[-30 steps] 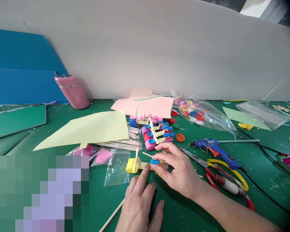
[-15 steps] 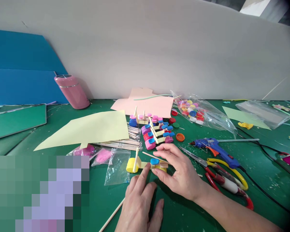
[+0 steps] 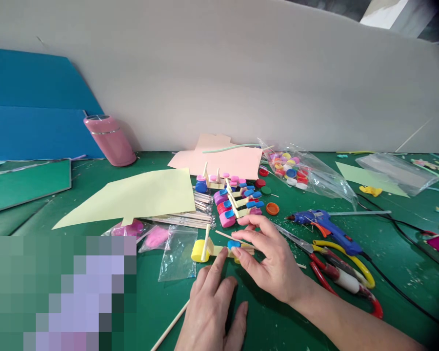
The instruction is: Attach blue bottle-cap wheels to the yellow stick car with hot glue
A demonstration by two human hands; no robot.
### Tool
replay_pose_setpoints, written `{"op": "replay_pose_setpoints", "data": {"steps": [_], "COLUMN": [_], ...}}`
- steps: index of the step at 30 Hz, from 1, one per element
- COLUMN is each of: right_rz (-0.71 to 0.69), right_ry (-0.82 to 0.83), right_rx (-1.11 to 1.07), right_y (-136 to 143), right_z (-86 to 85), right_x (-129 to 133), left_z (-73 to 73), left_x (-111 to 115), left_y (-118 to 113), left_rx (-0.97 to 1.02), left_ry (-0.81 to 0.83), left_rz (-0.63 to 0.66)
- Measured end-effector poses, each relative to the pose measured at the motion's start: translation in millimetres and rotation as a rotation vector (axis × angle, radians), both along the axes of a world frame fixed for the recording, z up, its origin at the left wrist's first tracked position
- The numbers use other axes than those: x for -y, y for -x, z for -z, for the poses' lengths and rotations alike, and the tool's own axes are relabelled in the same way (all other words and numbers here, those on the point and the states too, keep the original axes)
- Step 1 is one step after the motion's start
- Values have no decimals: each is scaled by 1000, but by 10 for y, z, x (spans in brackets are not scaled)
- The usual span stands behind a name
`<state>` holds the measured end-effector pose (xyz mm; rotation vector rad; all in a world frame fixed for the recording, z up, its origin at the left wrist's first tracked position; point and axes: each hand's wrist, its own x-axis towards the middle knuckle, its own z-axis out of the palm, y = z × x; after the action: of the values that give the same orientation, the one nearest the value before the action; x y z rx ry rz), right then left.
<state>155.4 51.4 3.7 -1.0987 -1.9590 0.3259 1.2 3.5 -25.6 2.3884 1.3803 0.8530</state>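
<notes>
A small craft piece with a yellow cap wheel [image 3: 200, 250], a flat wooden stick and an upright stick lies on the green table. My left hand [image 3: 214, 302] rests with fingers apart, its index fingertip on the flat stick. At the piece's right end, the thumb and fingers of my right hand [image 3: 267, 256] close around a blue clay oval [image 3: 234, 244]. A thin stick [image 3: 225, 235] passes under the right fingers. Similar pieces with pink wheels [image 3: 227, 218] and blue ovals stand just behind.
To the right are a blue glue gun [image 3: 327, 226], scissors [image 3: 294, 237] and red-handled pliers [image 3: 338, 278]. Yellow paper [image 3: 131, 197], a clear bag [image 3: 178, 253] and a pink cup [image 3: 111, 141] are on the left. Bagged colored caps [image 3: 292, 168] lie behind.
My right thumb has moved up from beside the yellow wheel onto the blue oval, and more of the right wheel is covered. My left hand has barely moved.
</notes>
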Motion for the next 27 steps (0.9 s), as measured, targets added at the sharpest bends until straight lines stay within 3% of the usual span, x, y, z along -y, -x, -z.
{"op": "replay_pose_setpoints", "data": {"steps": [12, 22, 27], "right_rz": [-23, -13, -20], "right_ry": [38, 42, 44], "right_rx": [26, 39, 45], "right_y": [16, 20, 16], "right_z": [22, 26, 36], "right_x": [-21, -17, -16], "left_z": [-53, 81, 14], "left_x": [-13, 13, -1], "left_y": [22, -39, -7], "left_rx": [-40, 49, -6], "left_ry": [16, -4, 9], "left_rz": [12, -38, -8]}}
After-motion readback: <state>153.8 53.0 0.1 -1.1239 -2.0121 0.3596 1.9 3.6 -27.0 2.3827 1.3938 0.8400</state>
